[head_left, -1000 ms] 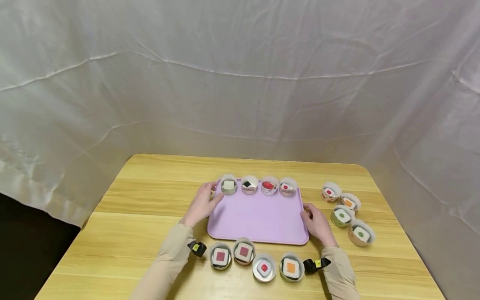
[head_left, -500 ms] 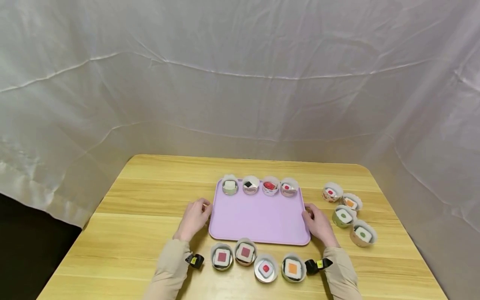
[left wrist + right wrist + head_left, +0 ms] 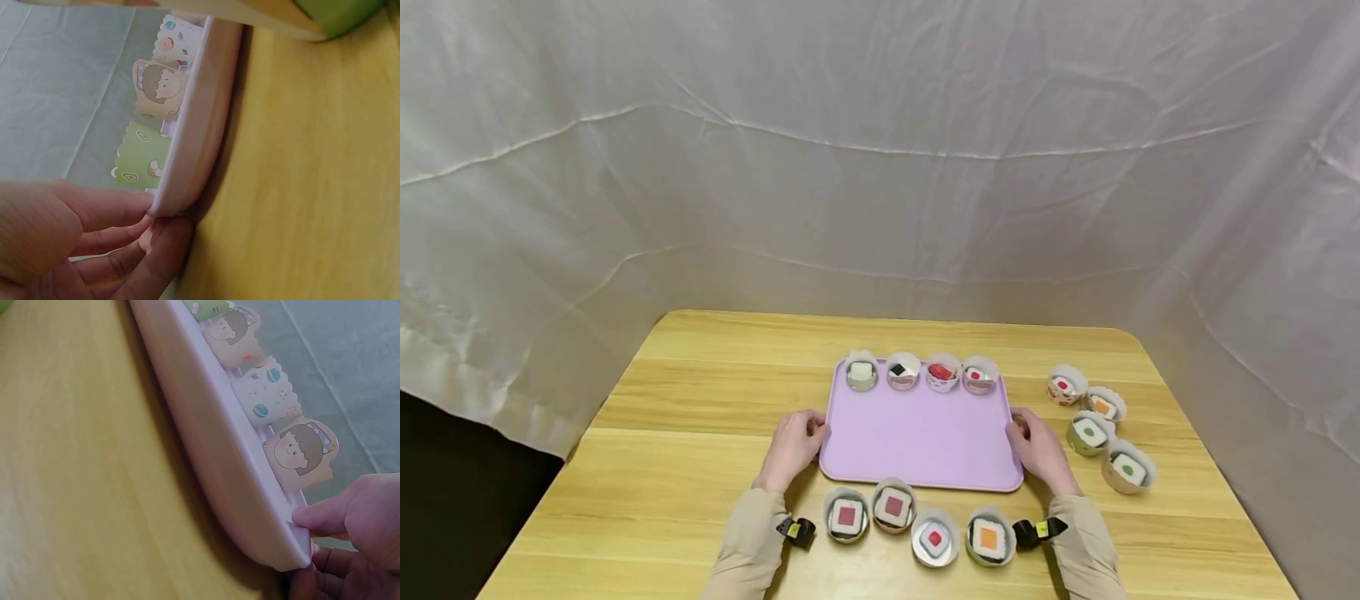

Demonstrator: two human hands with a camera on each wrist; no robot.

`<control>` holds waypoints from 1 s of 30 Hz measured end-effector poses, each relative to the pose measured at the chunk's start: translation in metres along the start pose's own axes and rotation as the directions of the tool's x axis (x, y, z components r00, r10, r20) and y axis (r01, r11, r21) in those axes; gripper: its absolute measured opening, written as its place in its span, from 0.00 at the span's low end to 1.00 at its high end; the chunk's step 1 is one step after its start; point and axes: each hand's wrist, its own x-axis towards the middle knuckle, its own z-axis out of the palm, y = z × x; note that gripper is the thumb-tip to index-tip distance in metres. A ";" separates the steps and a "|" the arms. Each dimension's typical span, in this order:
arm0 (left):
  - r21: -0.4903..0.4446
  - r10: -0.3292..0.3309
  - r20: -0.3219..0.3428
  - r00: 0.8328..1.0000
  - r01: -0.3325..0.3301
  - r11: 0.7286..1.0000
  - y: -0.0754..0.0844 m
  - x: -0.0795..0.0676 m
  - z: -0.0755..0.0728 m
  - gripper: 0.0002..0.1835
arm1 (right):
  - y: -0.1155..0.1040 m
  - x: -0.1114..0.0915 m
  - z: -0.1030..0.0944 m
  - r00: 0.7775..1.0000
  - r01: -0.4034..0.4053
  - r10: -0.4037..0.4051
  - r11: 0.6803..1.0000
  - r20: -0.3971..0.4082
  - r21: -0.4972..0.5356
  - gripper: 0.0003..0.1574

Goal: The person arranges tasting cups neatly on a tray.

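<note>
A light purple tray lies on the wooden table, between both hands. My left hand grips its left edge; in the left wrist view the thumb is at the rim and the fingers curl beneath. At the opposite edge my right hand pinches the rim, its thumb on top in the right wrist view. Along the tray's far side stand several paper cups holding toy-like sushi pieces: a green cup, a cup with a black piece, one with red filling and another with a red-dotted piece.
In front of the tray stand more filled cups, among them one with an orange square and one with a red centre. Several others, including a green-dotted one, cluster to the right. A grey curtain hangs behind the table.
My left hand has moved from beside the green cup at the tray's far left corner down to the left edge and taken hold there. The right hand has kept its grip.
</note>
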 end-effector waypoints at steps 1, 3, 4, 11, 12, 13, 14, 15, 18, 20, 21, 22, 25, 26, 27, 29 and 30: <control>-0.004 -0.001 -0.003 1.000 0.001 1.000 -0.001 0.000 0.000 0.08 | 0.000 0.000 0.000 1.000 0.001 -0.001 1.000 0.001 -0.001 0.26; -0.016 -0.005 -0.008 1.000 0.005 1.000 -0.001 -0.001 0.001 0.07 | -0.001 -0.001 0.000 1.000 0.001 -0.001 1.000 0.001 -0.004 0.26; -0.023 -0.009 -0.009 1.000 0.009 1.000 -0.002 -0.001 0.002 0.07 | -0.001 -0.001 0.000 1.000 0.001 -0.001 1.000 0.002 -0.006 0.26; -0.088 -0.056 -0.002 0.998 0.056 0.995 -0.006 -0.004 0.003 0.09 | -0.005 -0.002 -0.001 1.000 0.008 -0.008 0.999 0.007 -0.036 0.26; -0.104 -0.065 0.004 0.998 0.065 0.992 -0.006 -0.004 0.003 0.09 | -0.006 -0.002 -0.001 1.000 0.011 -0.011 0.999 0.004 -0.042 0.26; -0.123 -0.076 0.012 0.997 0.076 0.989 -0.006 -0.004 0.003 0.09 | -0.006 -0.003 -0.001 1.000 0.016 -0.016 0.999 0.002 -0.050 0.26; -0.138 -0.084 0.017 0.996 0.086 0.987 -0.005 -0.004 0.003 0.10 | -0.006 -0.003 -0.001 1.000 0.021 -0.021 0.998 0.000 -0.056 0.26; -0.154 -0.091 0.023 0.996 0.093 0.984 -0.005 -0.004 0.004 0.10 | -0.006 -0.003 -0.001 1.000 0.025 -0.026 0.998 -0.003 -0.065 0.26; -0.181 -0.113 0.042 0.993 0.119 0.976 -0.005 -0.004 0.004 0.11 | -0.006 -0.002 -0.002 0.999 0.044 -0.044 0.996 -0.005 -0.081 0.25; -0.180 -0.117 0.047 0.992 0.124 0.976 -0.005 -0.004 0.004 0.11 | -0.006 -0.001 -0.003 0.998 0.058 -0.058 0.995 -0.001 -0.085 0.26; -0.179 -0.122 0.049 0.991 0.129 0.975 -0.005 -0.004 0.004 0.11 | -0.006 0.000 -0.004 0.998 0.062 -0.062 0.994 0.004 -0.087 0.26; -0.174 -0.123 0.050 0.991 0.130 0.976 -0.005 -0.004 0.004 0.11 | -0.006 0.001 -0.004 0.998 0.064 -0.063 0.995 0.011 -0.081 0.26; -0.170 -0.111 0.044 0.993 0.117 0.978 -0.005 -0.004 0.003 0.12 | -0.007 0.003 -0.007 0.998 0.056 -0.054 0.996 0.032 -0.066 0.27; -0.173 -0.109 0.042 0.993 0.115 0.978 -0.005 -0.004 0.003 0.12 | -0.007 0.004 -0.008 0.998 0.051 -0.049 0.997 0.034 -0.062 0.27; -0.176 -0.106 0.040 0.994 0.111 0.978 -0.005 -0.004 0.003 0.12 | -0.008 0.005 -0.010 0.998 0.050 -0.048 0.997 0.029 -0.059 0.27; -0.179 -0.098 0.037 0.994 0.103 0.978 -0.005 -0.004 0.003 0.12 | -0.009 0.007 -0.013 0.998 0.055 -0.055 0.996 0.004 -0.063 0.26; -0.180 -0.096 0.036 0.995 0.101 0.978 -0.005 -0.004 0.003 0.12 | -0.011 0.007 -0.015 0.998 0.063 -0.064 0.996 -0.013 -0.064 0.26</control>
